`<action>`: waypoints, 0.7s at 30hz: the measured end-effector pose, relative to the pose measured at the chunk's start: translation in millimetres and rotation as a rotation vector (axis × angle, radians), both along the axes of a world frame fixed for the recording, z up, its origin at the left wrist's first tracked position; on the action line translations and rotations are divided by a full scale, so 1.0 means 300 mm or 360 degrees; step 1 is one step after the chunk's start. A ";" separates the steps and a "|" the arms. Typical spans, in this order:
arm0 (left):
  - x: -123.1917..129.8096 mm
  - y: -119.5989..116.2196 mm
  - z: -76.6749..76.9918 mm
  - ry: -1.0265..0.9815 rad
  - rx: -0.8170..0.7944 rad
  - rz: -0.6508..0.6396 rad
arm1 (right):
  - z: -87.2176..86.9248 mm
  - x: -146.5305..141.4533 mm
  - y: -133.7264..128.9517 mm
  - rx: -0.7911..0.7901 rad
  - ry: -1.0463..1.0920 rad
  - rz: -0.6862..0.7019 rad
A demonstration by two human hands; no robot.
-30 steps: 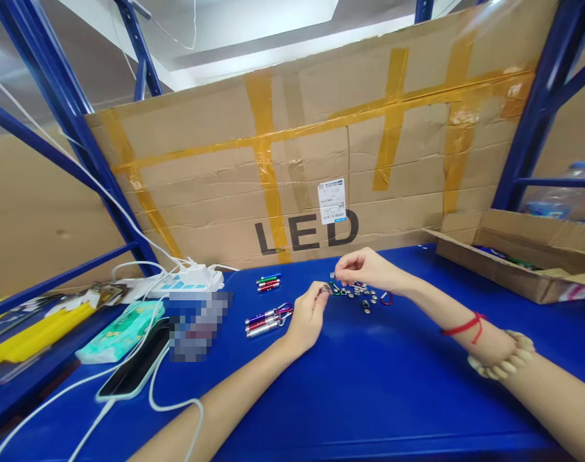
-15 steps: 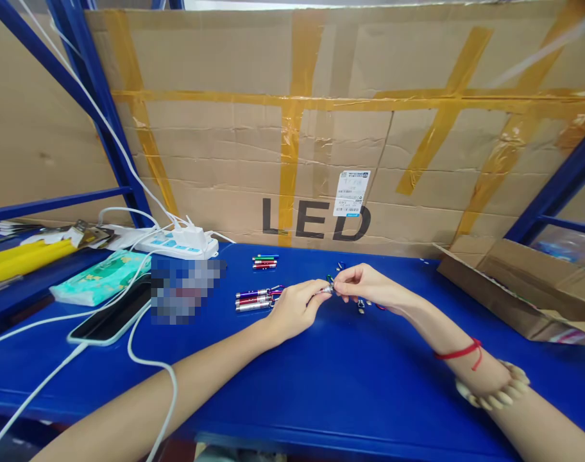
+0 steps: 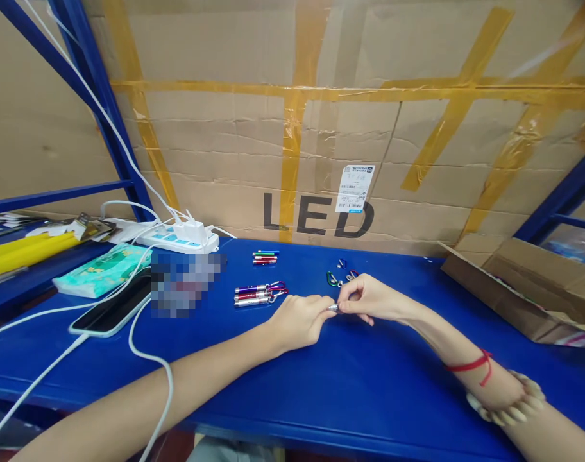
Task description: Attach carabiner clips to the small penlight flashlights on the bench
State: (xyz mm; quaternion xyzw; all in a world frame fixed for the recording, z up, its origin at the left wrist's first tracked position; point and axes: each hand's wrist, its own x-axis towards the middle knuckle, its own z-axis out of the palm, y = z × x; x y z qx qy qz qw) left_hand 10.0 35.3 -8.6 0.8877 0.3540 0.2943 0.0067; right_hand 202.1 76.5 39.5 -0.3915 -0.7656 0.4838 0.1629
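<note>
Holding a short silver cylinder (image 3: 333, 308) with both hands: fingers of the left hand (image 3: 299, 322) curled snugly around the body, thumb and fingertips of the right hand (image 3: 369, 299) pinched close on the exposed end. Cannot make out the part inside the left fist, nor any separate piece under the right fingertips. Sits around mid-table, just nearer than the green clip (image 3: 328, 277) and the blue clip (image 3: 341, 264).

Best, by judgement, to brace with the left and do the fine work with right fingertips only, straight along the cylinder's axis. Press lightly and evenly; avoid sideways squeezing, likely to slip from so small a hold.

Most room for moving: toward the near edge and rightward over the blue tabletop (image 3: 403, 385), as far as the cardboard box (image 3: 494, 308). Less room leftward: mind the three clipped tubes (image 3: 251, 296) just beside the left knuckles, and the white cable (image 3: 165, 359) crossing the left forearm. Bounded at the back by the cardboard wall (image 3: 215, 154), well behind both hands.
</note>
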 end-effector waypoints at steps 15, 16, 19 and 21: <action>0.002 0.021 0.007 -0.0048 0.0059 -0.0091 | 0.013 0.007 -0.001 -0.0392 0.0155 -0.0062; 0.002 0.024 0.005 -0.0076 0.0077 -0.0104 | 0.014 0.005 -0.002 -0.0400 0.0160 -0.0079; 0.002 0.033 0.001 -0.0172 0.0094 -0.0126 | 0.018 -0.001 -0.004 -0.0380 0.0182 -0.0114; 0.004 0.037 0.002 -0.0216 0.0093 -0.0124 | 0.021 -0.004 -0.005 -0.0369 0.0199 -0.0126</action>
